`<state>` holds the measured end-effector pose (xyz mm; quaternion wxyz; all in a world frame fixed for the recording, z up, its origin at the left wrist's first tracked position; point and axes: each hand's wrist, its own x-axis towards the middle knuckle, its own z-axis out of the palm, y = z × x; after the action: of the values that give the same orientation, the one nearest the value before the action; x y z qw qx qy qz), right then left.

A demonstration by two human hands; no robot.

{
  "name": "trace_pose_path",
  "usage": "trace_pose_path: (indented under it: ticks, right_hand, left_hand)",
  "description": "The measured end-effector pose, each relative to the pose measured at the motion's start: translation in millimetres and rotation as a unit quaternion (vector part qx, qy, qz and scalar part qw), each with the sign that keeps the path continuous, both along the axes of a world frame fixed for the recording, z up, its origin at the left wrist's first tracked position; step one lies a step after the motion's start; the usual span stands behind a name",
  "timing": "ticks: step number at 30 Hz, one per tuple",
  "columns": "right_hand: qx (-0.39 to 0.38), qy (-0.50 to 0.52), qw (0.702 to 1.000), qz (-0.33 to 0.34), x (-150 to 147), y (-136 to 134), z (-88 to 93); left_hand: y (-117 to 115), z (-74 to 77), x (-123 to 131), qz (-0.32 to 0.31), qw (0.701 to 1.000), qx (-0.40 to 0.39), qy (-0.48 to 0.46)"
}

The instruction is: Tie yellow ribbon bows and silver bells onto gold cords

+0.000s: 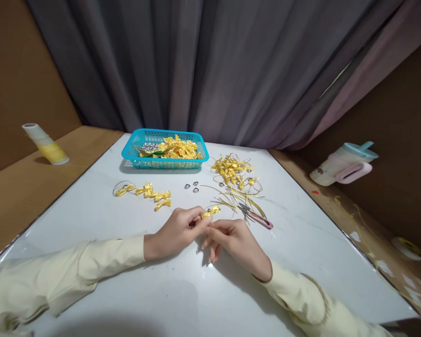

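A small yellow ribbon bow (211, 212) with a silvery bit on it is pinched in the fingertips of my left hand (182, 229). My right hand (236, 241) meets it from the right, thumb and forefinger closed just below the bow; what they pinch is too small to make out. Just beyond my hands lie three silver beads (195, 190). Loose yellow bows (163, 195) sit to the left, near a bow on a looped cord (125, 189). To the right are gold cords (231, 199) and pink-handled scissors (258, 217).
A blue basket (164, 164) of yellow bows and silver beads stands at the back. Beside it is a pile of corded bows (231, 169). A tumbler (344, 164) stands far right, a yellow-wrapped tube (47, 145) far left. Grey curtains (182, 65) hang behind the white tabletop (154, 290).
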<state>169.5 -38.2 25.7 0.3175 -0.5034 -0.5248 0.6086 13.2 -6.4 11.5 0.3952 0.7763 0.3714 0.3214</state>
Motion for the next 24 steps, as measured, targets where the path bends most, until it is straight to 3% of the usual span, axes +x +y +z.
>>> trace_pose_path:
  ticks: [4, 15, 24]
  right_hand:
    - [-0.034, 0.042, 0.998, 0.02, 4.9, 2.7, 3.1]
    - [-0.041, 0.032, 0.997, 0.052, 9.6, 1.9, 8.0]
    - [-0.045, 0.039, 0.997, 0.049, 5.5, 2.1, 8.4]
  left_hand:
    - [0.8, 1.0, 0.2, -0.005, 1.0, -0.009, -0.009]
    - [2.2, 6.1, -1.9, -0.062, 0.997, 0.006, -0.035]
    - [2.8, 5.9, 6.2, -0.004, 1.0, 0.004, -0.031]
